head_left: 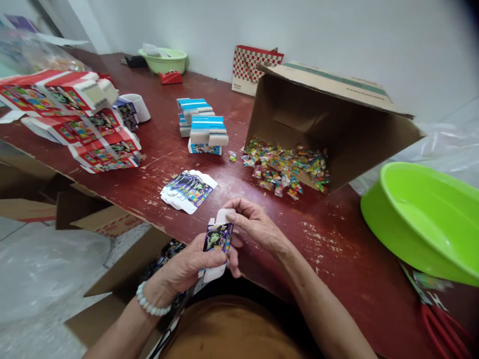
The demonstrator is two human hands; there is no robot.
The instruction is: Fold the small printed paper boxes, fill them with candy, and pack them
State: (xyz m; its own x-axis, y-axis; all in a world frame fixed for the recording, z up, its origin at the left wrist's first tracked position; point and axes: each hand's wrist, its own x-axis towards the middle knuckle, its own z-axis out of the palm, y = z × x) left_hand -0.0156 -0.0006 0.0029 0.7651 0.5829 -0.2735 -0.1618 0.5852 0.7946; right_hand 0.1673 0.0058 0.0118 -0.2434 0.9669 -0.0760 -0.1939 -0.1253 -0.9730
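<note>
Both hands hold one small purple printed carton (218, 238) just over the near edge of the dark red table (337, 239). My left hand (190, 267) grips its lower end, thumb on the printed face. The fingers of my right hand (253, 225) pinch the white top flap and side. A fanned stack of flat purple cartons (188, 190) lies on the table just beyond the hands. A large cardboard box (329, 124) lies tipped on its side, with several small colourful wrapped packets (288, 167) spilling out of it.
A bright green basin (422, 219) sits at the right, red-handled scissors (445, 329) in front of it. Red cartons (86, 124) are piled at the left, blue ones (204, 127) at centre. Farther back stand a pale green bowl (164, 60) and a checked bag (250, 67). Open cardboard boxes (108, 219) sit below the table edge.
</note>
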